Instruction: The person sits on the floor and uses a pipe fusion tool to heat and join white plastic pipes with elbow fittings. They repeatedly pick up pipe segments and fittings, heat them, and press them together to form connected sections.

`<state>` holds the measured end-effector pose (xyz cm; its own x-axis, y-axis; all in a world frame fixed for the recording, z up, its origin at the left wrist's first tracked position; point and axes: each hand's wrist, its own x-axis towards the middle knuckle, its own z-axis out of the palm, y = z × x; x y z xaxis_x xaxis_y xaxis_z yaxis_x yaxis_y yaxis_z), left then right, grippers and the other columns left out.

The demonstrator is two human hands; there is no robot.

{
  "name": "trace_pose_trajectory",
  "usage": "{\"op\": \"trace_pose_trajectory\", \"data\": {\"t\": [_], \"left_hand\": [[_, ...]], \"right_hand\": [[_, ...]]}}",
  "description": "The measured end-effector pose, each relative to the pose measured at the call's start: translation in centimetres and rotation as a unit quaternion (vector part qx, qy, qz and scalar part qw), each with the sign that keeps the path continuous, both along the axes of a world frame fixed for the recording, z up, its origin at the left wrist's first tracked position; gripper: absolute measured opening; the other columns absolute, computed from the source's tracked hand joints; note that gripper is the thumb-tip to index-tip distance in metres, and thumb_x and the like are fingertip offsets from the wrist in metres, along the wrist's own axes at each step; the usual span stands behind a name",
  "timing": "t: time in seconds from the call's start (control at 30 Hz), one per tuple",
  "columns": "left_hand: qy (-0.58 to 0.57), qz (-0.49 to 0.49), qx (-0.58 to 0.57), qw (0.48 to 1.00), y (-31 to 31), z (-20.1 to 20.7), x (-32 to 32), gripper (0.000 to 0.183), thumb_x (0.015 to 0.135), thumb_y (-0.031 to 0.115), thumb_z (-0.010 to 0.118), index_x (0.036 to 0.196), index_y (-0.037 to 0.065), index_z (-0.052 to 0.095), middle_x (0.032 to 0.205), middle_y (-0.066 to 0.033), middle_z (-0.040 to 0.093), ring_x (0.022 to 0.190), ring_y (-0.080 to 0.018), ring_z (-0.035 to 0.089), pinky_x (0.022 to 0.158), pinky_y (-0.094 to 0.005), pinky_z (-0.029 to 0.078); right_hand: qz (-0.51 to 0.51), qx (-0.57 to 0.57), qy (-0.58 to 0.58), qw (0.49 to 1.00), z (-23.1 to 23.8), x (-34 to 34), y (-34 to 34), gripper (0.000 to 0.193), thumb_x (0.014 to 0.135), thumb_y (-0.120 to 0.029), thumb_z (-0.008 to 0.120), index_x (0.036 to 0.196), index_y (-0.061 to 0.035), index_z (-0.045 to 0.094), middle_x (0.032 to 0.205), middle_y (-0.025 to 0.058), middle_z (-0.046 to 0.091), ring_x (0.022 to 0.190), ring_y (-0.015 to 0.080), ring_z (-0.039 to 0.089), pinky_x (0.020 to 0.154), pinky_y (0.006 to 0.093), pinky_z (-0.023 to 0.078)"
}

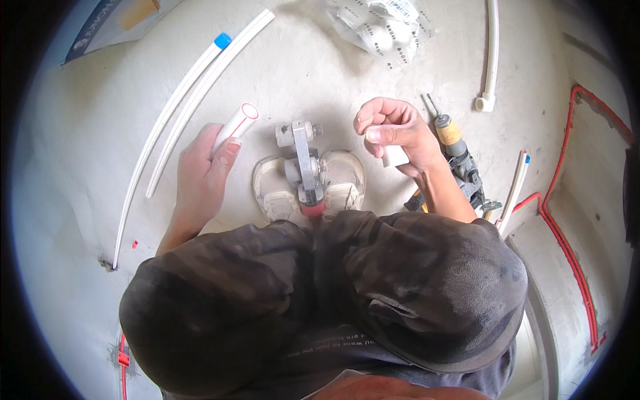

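My left hand (202, 172) is closed around a short white plastic pipe (235, 125) with red stripes; its open end points up and to the right. To the right, my right hand (407, 133) curls its fingers around a small white pipe fitting (395, 157), mostly hidden by the palm and fingers. The pipe and fitting are apart. Between them, a pipe fusion welder (304, 153) with grey metal heating heads and a red lower part stands between my shoes (343, 180).
Two long white pipes (165, 123) lie at the left, one with a blue end. A rotary hammer drill (460, 160) lies beside my right forearm. Farther off are a clear bag of fittings (387, 33) and a pipe with an elbow (492, 60). Red conduit (567, 243) runs along the right.
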<state>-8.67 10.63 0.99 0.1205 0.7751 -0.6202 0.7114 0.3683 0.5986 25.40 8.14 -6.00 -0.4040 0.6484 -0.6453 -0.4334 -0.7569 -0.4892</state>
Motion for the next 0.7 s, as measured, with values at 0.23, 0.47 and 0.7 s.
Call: {"op": "trace_pose_trajectory", "data": {"t": [0.23, 0.47, 0.7], "left_hand": [[-0.174, -0.042, 0.114, 0.977, 3.4, 4.8, 5.4, 0.023, 0.094, 0.010, 0.076, 0.113, 0.000, 0.068, 0.087, -0.0097, 0.071, 0.079, -0.0145, 0.067, 0.072, -0.0300, 0.052], [-0.225, -0.047, 0.119, 0.966, 3.4, 6.4, 7.5, 0.017, 0.091, 0.000, 0.075, 0.107, -0.002, 0.070, 0.094, -0.0048, 0.071, 0.086, -0.0091, 0.063, 0.076, -0.0268, 0.051], [-0.157, -0.044, 0.208, 0.965, 2.3, 6.2, 7.6, 0.013, 0.087, 0.004, 0.079, 0.096, -0.001, 0.071, 0.083, -0.0048, 0.069, 0.077, -0.0093, 0.061, 0.068, -0.0288, 0.050]], "right_hand": [[0.004, -0.035, 0.112, 0.993, 4.8, -3.7, 2.1, 0.018, 0.095, -0.013, 0.076, 0.106, 0.0010, 0.073, 0.093, 0.0107, 0.074, 0.062, 0.0124, 0.065, 0.056, 0.0244, 0.050], [0.004, -0.013, 0.125, 0.992, 6.5, -5.7, 3.2, 0.018, 0.098, -0.016, 0.076, 0.105, -0.0006, 0.070, 0.093, 0.0066, 0.073, 0.065, 0.0085, 0.066, 0.054, 0.0223, 0.051], [0.007, 0.030, 0.068, 0.997, 7.2, -6.4, 2.6, 0.019, 0.098, -0.016, 0.076, 0.104, 0.0007, 0.070, 0.091, 0.0059, 0.071, 0.065, 0.0090, 0.065, 0.058, 0.0234, 0.052]]}}
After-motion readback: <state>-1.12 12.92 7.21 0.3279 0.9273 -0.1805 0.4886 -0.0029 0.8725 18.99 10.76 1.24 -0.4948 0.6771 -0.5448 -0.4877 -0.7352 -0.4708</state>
